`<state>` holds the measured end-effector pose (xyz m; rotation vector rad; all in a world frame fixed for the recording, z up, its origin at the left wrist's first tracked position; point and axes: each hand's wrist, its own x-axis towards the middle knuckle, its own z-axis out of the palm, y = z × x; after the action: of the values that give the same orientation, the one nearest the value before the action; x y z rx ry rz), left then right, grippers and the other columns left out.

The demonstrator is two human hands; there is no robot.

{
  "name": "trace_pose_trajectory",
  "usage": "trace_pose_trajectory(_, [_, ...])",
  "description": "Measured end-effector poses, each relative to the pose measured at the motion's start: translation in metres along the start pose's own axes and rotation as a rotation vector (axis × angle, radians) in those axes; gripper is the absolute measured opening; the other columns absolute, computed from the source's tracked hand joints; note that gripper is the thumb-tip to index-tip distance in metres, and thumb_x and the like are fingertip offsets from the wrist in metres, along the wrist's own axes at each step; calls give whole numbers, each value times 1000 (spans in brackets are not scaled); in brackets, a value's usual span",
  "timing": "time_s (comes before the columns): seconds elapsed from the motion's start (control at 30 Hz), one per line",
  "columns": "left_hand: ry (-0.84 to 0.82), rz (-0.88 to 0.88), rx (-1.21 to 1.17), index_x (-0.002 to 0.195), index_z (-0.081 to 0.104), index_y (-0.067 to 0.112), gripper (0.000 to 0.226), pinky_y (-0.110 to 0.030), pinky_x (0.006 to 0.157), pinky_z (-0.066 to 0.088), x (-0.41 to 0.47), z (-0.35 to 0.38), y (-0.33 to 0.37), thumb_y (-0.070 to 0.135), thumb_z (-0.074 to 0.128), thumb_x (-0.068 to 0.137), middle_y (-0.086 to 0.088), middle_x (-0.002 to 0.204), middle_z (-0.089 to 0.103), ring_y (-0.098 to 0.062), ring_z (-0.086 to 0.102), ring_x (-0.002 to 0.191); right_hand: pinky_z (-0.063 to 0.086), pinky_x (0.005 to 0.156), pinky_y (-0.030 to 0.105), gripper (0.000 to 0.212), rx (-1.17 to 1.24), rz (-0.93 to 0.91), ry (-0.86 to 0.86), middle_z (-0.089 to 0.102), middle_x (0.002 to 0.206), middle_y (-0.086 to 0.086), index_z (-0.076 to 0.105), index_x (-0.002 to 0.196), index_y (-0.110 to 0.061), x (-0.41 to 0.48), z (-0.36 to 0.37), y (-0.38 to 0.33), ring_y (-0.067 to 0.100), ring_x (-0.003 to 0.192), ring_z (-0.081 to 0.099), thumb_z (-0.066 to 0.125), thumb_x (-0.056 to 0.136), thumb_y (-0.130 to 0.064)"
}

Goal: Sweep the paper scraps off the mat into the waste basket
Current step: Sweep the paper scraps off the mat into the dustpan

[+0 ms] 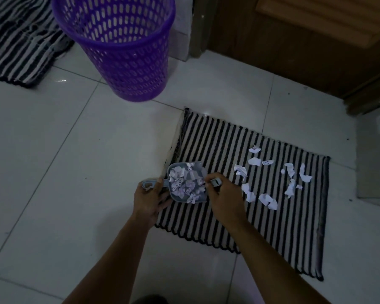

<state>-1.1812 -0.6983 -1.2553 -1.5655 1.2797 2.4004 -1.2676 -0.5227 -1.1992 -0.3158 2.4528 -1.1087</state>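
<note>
Left hand [150,195] grips the scrap-laden grey plastic dustpan [188,183], right hand [225,194] clasps a small brush [215,183]; white paper scraps [272,178] litter the striped woven mat's [217,150] right, purple plastic waste basket [119,47] far left, unfed.

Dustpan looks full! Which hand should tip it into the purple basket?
Probably the left hand: it already grips the dustpan handle, and the basket stands on its side. The right hand holds a small brush.

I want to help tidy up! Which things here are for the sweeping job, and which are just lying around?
For the job: paper scraps, striped mat, dustpan in the left hand, small brush in the right hand, purple waste basket.

Just lying about: second striped mat, wooden door.
</note>
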Motion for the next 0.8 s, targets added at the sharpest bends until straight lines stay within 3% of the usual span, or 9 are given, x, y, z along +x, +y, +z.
trace_pose_trajectory(0.17, [-5,-2,-22,116,64,3,26,-32,61,60,-2,0,-2,23,57,102,-11,102,78,-23,77,87,49,51,32,11,19,-54,-36,68,74,0,63,97,-29,-6,7,-11,14,54,58,53,97,-24])
trace_pose_trajectory(0.3, [-13,-19,-39,116,63,3,25,-34,65,61,-1,-3,-5,23,55,102,-11,104,77,-24,76,88,50,69,14,12,68,-108,1,69,90,-10,67,99,-25,-9,-8,-14,1,80,63,57,96,-18])
trace_pose_trajectory(0.37, [-37,-23,-27,117,61,2,27,-36,68,62,-3,-3,-7,24,55,102,-12,105,77,-27,75,94,51,72,18,13,119,-70,58,70,89,-9,67,98,-25,-12,-23,-10,3,82,63,59,95,-16])
trace_pose_trajectory(0.47, [-69,-41,13,120,59,0,29,-39,73,62,-8,2,-12,24,56,102,-14,109,76,-30,74,98,51,68,34,19,165,6,134,70,84,4,65,93,-35,-25,-42,0,22,76,63,59,94,-17])
trace_pose_trajectory(0.5, [-84,-46,19,120,58,-1,30,-41,75,62,-10,5,-14,23,56,102,-15,110,75,-30,74,98,52,67,34,20,173,26,156,70,83,5,65,92,-36,-31,-47,3,24,75,62,59,94,-16])
trace_pose_trajectory(0.63, [-109,-51,60,117,57,0,27,-43,78,62,-17,14,-20,22,57,102,-15,106,75,-31,74,98,48,62,12,19,185,74,238,67,81,-17,66,91,-32,-46,-60,16,4,70,62,61,93,-13])
trace_pose_trajectory(0.7, [-113,-52,71,115,57,-1,27,-39,72,62,-20,16,-24,22,58,101,-17,108,75,-30,74,97,48,62,16,14,172,97,259,67,81,-15,68,93,-25,-52,-62,25,10,70,62,60,93,-13])
trace_pose_trajectory(0.8, [-86,-59,101,119,56,-5,35,-40,72,62,-21,17,-34,24,60,100,-19,111,74,-32,73,99,43,61,5,11,84,148,300,64,78,-9,67,94,-22,-61,-62,42,11,66,58,60,93,-13])
